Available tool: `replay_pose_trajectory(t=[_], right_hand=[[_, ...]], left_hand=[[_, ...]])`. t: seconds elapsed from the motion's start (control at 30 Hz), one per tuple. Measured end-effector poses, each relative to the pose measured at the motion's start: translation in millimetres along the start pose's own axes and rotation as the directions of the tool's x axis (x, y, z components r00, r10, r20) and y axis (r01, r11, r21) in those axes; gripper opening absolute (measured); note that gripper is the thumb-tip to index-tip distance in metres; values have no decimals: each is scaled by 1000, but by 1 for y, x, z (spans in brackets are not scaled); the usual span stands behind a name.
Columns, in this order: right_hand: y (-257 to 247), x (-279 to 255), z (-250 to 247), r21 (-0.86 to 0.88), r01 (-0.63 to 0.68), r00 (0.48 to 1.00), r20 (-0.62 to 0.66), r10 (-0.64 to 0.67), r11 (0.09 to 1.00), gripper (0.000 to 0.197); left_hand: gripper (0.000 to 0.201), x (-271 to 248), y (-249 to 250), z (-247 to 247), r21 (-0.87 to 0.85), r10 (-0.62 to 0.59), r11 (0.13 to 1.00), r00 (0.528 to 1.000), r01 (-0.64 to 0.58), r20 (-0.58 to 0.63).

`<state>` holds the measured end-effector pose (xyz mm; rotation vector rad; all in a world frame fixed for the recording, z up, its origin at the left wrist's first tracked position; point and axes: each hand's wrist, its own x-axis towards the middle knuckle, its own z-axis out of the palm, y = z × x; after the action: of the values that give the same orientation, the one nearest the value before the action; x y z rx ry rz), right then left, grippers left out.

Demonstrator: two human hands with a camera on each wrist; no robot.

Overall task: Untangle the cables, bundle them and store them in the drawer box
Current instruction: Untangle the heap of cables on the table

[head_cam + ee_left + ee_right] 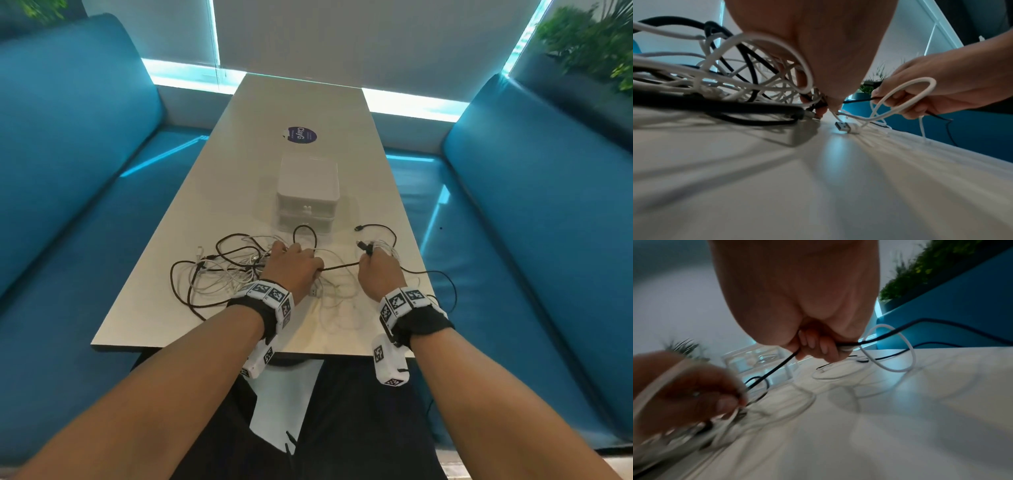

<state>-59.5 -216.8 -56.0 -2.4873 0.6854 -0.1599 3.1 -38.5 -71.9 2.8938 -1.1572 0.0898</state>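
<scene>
A tangle of black and white cables (226, 267) lies on the beige table (301, 102), in front of the white drawer box (307, 192), whose drawers are shut. My left hand (294, 260) rests at the tangle's right edge, its fingertips (818, 108) pinching a black cable (339, 266) amid white loops. That cable runs taut to my right hand (373, 257), which grips it together with a white cable loop (916, 91); the curled fingers (818, 347) show this. A black plug (361, 245) sticks out above the right fist. A white USB plug (844, 128) lies between the hands.
Blue sofas (68, 171) flank the table on both sides. A round purple sticker (300, 134) sits beyond the drawer box. Thin white cable loops (339, 308) spread toward the near table edge (205, 347). A black cable (448, 291) hangs over the right edge. Plants (589, 44) stand at the back right.
</scene>
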Motion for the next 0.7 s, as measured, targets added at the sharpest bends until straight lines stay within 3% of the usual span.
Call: replay_pose_trajectory(t=[0.1,0.3,0.43,0.57,0.7], right_hand=[[9,4,-7,-11,-60,998,-1,60,998,34],[3,2,0,64,62,986,152,-71,996,30],[7,-2,-4,-70,186,970,170,-172,980,33],[24,1,-14,-236,134,979,179,-93,962,37],[15,-1,-15,-116,138,974,198,-113,984,33]], left_hand=[[25,-3,-4,0,52,-1,999,1000,1,-12],[23,-2,6,-8,61,16,998,1000,-18,24],[23,-6,-3,-5,76,22,997,999,-24,30],[26,-12,-10,-3,119,50,991,999,-52,19],[26,-10,-1,-2,163,37,986,999,-41,30]])
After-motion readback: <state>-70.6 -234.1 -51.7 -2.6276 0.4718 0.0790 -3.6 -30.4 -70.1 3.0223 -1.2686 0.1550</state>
